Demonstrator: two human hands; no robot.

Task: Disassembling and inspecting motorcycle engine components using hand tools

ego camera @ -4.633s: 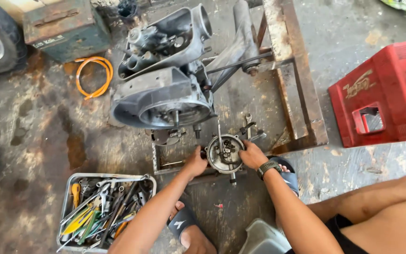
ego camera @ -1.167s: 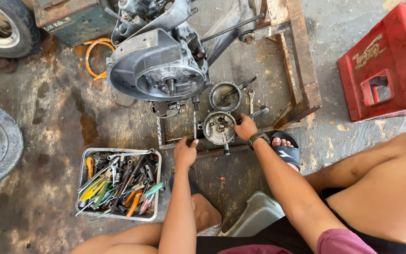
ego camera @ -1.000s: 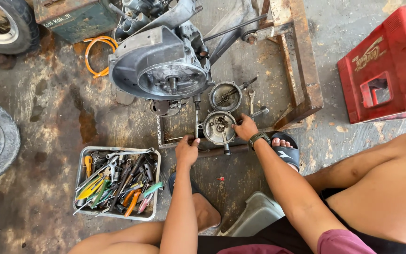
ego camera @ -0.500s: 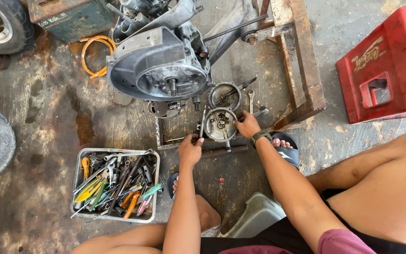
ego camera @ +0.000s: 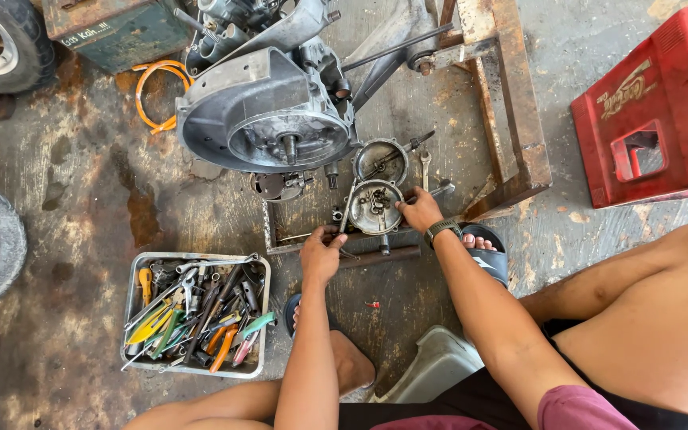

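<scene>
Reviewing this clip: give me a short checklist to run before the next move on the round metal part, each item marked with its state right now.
1. Right hand touches the round metal part at its right edge: ok.
2. Left hand rests on the metal bar below the part: ok.
3. Firmness of either grip: cannot tell.
4. Tool tray lies beside the left arm, full of tools: ok.
5. Second round ring lies apart, above the part: ok.
6. Engine casing sits steady on the floor: cannot tell.
</scene>
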